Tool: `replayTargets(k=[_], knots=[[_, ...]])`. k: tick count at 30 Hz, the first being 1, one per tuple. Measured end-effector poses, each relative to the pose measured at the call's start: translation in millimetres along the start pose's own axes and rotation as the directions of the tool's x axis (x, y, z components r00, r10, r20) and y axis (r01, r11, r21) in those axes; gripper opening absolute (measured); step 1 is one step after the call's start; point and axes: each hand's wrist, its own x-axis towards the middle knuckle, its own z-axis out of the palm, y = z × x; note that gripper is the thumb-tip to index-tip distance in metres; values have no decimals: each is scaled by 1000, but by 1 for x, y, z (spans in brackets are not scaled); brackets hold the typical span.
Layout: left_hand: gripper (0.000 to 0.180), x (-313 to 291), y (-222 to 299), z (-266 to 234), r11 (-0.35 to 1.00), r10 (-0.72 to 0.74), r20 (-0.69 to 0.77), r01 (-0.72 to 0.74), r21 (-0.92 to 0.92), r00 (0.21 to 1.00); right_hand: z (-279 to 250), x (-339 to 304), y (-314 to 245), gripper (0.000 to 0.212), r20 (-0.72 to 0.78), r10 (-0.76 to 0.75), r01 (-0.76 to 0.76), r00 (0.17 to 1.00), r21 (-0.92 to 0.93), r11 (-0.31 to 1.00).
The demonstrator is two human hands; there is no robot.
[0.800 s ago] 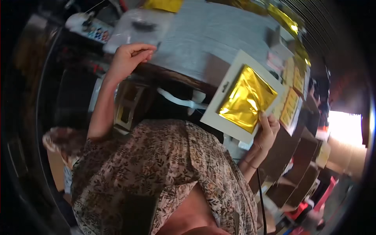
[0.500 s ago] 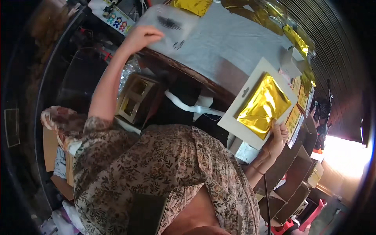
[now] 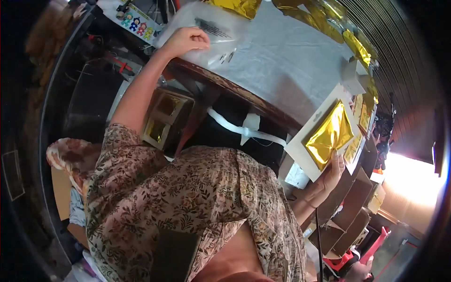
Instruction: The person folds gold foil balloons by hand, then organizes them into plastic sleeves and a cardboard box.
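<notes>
In my right hand, at the right, is a pale card with a hang hole, tilted, pinched by its lower edge. A shiny gold foil packet lies flat on the card's face, and my thumb presses on its lower corner. My left hand is over the table's near left edge, its fingers curled together on a clear plastic bag with dark print. The fingertips are partly hidden, but they appear to pinch the bag's film.
The table has a grey cover and a worn wooden edge. Gold foil pieces lie along its far side. A small white box stands at the right end. Open cardboard boxes are at the lower right; another box is below my left arm.
My left hand has moved right over the plastic bag, which looks more rumpled. The card with the foil packet has shifted right and down and turned more edge-on. The whole view has shifted slightly.
</notes>
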Motion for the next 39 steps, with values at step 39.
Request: replayTargets(k=[39], knots=[[33, 67, 88, 174, 971, 81, 107, -103, 216, 991, 8, 71, 22, 15, -21, 211, -211, 977, -163, 964]])
